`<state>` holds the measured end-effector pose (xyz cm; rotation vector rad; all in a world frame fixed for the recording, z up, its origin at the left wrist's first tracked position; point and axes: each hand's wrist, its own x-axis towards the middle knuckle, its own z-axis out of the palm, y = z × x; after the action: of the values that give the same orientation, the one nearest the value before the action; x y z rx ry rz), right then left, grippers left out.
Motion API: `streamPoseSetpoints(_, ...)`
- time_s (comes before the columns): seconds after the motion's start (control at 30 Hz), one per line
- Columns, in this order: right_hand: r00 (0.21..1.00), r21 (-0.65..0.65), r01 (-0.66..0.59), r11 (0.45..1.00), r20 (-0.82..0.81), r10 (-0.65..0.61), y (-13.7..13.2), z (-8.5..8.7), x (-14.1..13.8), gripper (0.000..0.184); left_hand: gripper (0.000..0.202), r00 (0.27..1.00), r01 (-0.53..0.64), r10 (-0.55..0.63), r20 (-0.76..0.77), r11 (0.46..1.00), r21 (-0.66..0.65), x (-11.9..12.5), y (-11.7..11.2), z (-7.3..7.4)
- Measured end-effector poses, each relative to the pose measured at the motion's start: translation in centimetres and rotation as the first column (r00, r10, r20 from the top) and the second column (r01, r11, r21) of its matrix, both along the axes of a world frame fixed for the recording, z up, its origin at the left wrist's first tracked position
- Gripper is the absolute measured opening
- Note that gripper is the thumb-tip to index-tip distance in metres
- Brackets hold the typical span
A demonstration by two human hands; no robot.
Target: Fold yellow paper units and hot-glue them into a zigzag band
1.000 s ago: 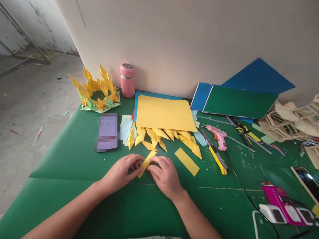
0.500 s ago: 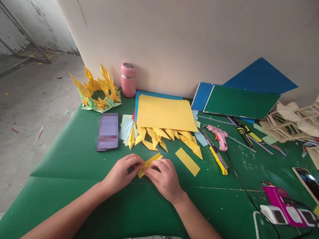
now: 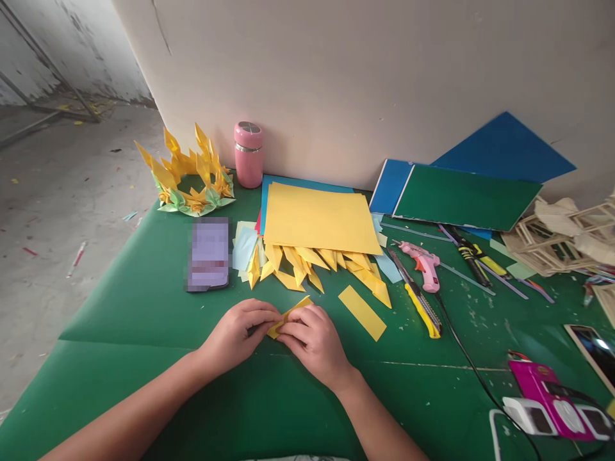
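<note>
Between my two hands is a small yellow paper strip (image 3: 290, 312), creased and slanting up to the right just above the green table. My left hand (image 3: 247, 328) pinches its lower left part with thumb and fingers. On the other side my right hand (image 3: 311, 336) grips the strip, its curled fingers covering much of the paper. A flat yellow paper rectangle (image 3: 362, 313) lies to the right of my right hand. Beyond the hands, several folded yellow paper pieces (image 3: 300, 264) stick out from under a stack of yellow sheets (image 3: 321, 218).
A yellow paper crown (image 3: 192, 179), a pink flask (image 3: 248, 157) and a blurred phone (image 3: 209, 253) stand or lie at the left. On the right are a utility knife (image 3: 423, 310), a pink glue gun (image 3: 423, 262) with its cord, and a magenta device (image 3: 552, 397).
My fingers have closed in further over the paper strip, so less of it shows between them. Both hands stay in nearly the same place.
</note>
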<state>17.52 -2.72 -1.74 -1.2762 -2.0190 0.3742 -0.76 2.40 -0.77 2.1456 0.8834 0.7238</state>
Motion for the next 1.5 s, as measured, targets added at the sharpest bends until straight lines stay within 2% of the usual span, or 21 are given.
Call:
streamPoseSetpoints(0.27, 0.995, -0.026, -0.086, 0.996, -0.052, 0.084, 0.0, 0.2, -0.2, 0.018, 0.023, 1.0, 0.021, -0.02, 0.01, 0.998, -0.051, 0.0, 0.2, 0.4)
streamPoseSetpoints(0.43, 0.995, -0.087, -0.035, 0.996, -0.096, 0.027, 0.1, 0.5, -0.5, 0.013, 0.024, 0.998, 0.053, -0.054, -0.023, 0.996, -0.067, -0.2, 0.3, 0.6)
streamPoseSetpoints(0.63, 0.996, -0.109, 0.042, 0.993, -0.076, -0.05, 0.0, 0.3, -1.0, 0.012, 0.023, 0.996, 0.072, -0.075, -0.044, 0.996, -0.054, -0.3, 0.2, 0.7)
streamPoseSetpoints(0.93, 0.993, -0.119, 0.109, 0.987, -0.039, -0.114, 0.2, 0.1, -1.6, 0.012, 0.025, 0.999, 0.035, -0.038, -0.037, 0.997, -0.07, -0.2, 0.1, 0.6)
streamPoseSetpoints(1.13, 0.996, -0.095, 0.054, 0.994, -0.063, -0.06, -0.2, 0.2, -1.2, 0.014, 0.023, 0.999, 0.016, -0.018, -0.045, 0.999, -0.052, -0.2, 0.1, 0.4)
streamPoseSetpoints(1.5, 0.999, -0.037, -0.036, 0.999, 0.032, 0.037, -1.1, 0.4, -0.3, 0.022, 0.024, 0.999, 0.015, -0.016, -0.037, 0.999, -0.044, -0.1, -0.1, 0.2)
